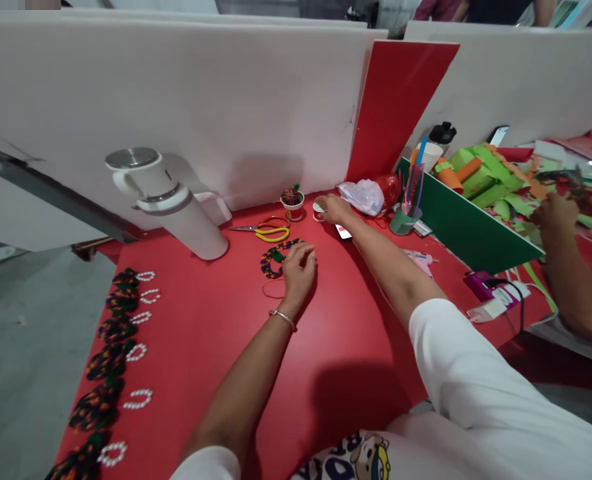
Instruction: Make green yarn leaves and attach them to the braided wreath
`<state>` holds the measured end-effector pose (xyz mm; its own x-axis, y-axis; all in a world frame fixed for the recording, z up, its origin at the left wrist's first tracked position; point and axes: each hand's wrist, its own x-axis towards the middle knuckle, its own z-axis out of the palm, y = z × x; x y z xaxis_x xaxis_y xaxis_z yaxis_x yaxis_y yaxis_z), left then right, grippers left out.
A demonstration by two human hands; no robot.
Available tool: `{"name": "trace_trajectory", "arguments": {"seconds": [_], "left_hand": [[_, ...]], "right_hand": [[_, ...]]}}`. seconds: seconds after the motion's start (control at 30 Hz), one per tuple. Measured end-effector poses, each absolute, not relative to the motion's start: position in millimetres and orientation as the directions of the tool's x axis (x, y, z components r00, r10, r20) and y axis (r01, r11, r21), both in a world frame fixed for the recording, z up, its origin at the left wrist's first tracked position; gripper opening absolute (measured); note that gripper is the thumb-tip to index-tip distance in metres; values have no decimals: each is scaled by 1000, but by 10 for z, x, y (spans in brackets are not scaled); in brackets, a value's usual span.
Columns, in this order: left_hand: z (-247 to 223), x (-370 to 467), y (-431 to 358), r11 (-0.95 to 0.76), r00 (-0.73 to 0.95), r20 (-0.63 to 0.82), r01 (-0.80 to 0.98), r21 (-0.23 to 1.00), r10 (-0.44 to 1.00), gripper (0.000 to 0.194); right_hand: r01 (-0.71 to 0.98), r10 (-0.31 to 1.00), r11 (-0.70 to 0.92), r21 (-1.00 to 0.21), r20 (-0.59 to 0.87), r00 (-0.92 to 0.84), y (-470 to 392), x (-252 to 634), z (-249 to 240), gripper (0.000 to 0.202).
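My left hand (299, 268) is over the red table, its fingertips pinched together. What they hold, if anything, is too small to make out. Just beside it lies a ring of dark multicoloured yarn (270, 265) with a green bit in it, and a thin red thread (272, 295) curves below. Further out, my right hand (335, 209) reaches to a small round tub (318, 212), with the fingers bent down at its edge; their tips are partly hidden. Left of the tub stands a paper cup (294, 212) holding dark yarn. Scissors with yellow handles (272, 233) lie nearby.
A tilted-looking white tumbler (186, 220) stands at the left. Yarn bundles (107, 360) and bead loops (138, 399) line the left edge. To the right are a pen holder (405, 220), a green divider (476, 220), a power strip (496, 290) and another person's hands (559, 217).
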<state>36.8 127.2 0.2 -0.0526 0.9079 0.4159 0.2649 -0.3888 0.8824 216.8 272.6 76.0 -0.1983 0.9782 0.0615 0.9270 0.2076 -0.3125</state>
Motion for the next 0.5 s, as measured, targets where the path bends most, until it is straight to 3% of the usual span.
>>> {"name": "trace_trajectory", "arguments": {"seconds": [0.1,0.23,0.37,0.5], "left_hand": [[82,318,1402,-359,-154,392,206,911,907,15],[252,326,1596,-184,-134,175,-54,981,975,27],[512,351,1661,131,210,-58,-351,927,976,52],[719,291,1546,185,266,-76,-414,891,961,59]], "right_hand": [[821,983,176,-543,140,-118,2684,2257,769,53],[423,981,151,-893,83,-176,2358,2328,858,65],[271,947,227,-935,147,-285,1973,2309,995,62],[201,916,316,-927,243,-318,1715,2238,1110,67]]}}
